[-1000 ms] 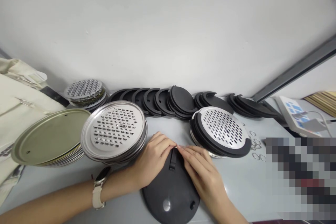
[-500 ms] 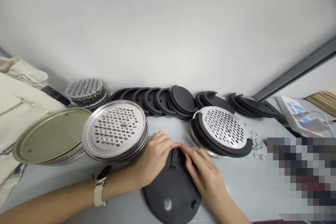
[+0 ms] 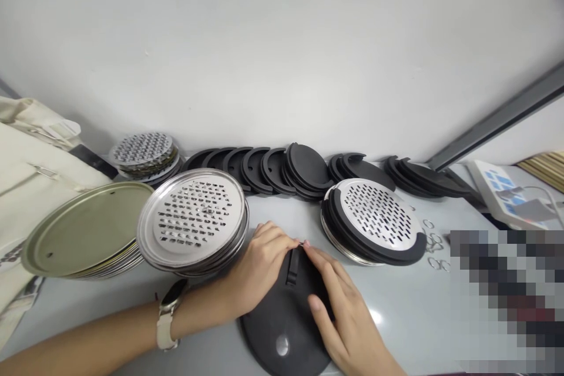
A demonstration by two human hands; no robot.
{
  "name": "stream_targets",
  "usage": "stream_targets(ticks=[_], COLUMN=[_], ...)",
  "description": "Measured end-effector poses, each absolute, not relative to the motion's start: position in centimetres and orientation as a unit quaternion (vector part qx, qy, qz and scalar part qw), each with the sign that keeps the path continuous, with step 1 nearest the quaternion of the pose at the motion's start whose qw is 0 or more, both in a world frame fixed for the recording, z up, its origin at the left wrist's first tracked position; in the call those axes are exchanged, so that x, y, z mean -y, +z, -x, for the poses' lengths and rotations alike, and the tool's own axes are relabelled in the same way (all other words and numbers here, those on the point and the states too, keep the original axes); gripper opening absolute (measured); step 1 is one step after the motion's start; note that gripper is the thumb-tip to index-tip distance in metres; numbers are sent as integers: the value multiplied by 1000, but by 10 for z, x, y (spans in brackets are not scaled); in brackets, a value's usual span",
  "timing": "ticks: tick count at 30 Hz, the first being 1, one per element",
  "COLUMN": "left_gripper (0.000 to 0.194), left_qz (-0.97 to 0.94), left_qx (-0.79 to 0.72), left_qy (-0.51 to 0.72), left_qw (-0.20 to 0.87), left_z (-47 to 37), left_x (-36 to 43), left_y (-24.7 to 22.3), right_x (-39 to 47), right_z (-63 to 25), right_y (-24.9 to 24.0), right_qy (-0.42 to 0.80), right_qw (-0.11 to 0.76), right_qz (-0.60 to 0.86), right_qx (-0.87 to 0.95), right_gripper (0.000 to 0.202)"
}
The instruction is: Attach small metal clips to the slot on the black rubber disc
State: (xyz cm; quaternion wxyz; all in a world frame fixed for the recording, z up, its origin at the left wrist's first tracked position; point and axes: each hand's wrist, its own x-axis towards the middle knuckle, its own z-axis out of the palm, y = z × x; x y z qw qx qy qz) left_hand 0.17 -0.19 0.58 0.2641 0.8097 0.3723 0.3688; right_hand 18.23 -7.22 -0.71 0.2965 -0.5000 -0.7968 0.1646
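A round black disc [image 3: 282,320] with a raised clip near its far edge lies on the table in front of me. My left hand [image 3: 267,267] is closed in a pinch at that far edge, on a small metal piece [image 3: 301,244] that is mostly hidden. My right hand [image 3: 341,305] rests over the disc's right side. Its index fingertip touches the same small piece, while the thumb is spread away over the disc and the fingers are extended.
Grater discs [image 3: 194,217] and green trays [image 3: 88,229] are stacked at the left. Black holders [image 3: 308,167] line the wall. Another grater stack [image 3: 379,214] and metal rings [image 3: 434,241] are at the right. A cream bag [image 3: 39,170] stands far left.
My right thumb has moved away from the far edge, down over the disc, and the right hand has opened. My left hand has stayed in place.
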Motion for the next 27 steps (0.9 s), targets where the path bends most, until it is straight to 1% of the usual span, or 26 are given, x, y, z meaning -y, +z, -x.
stream_targets(ticks=[6,18,22,27], left_gripper=[21,18,17,20], left_qz=[-817,-816,-816,-817], left_qx=[-387,-396,-377,-312], left_qy=[343,334,358,406], left_qw=[255,258,252,266], left_z=[-2,-2,-2,-1], left_x=[3,3,3,5], left_y=[7,7,9,10], right_x=[70,69,70,73], right_z=[-180,-181,-181,-181], right_y=[-5,-5,-6,-5], right_qy=[176,179,166,111], right_qw=[304,309,314,356], right_qz=[516,496,493,487], right_qx=[781,791,795,790], right_gripper=[49,50,51,56])
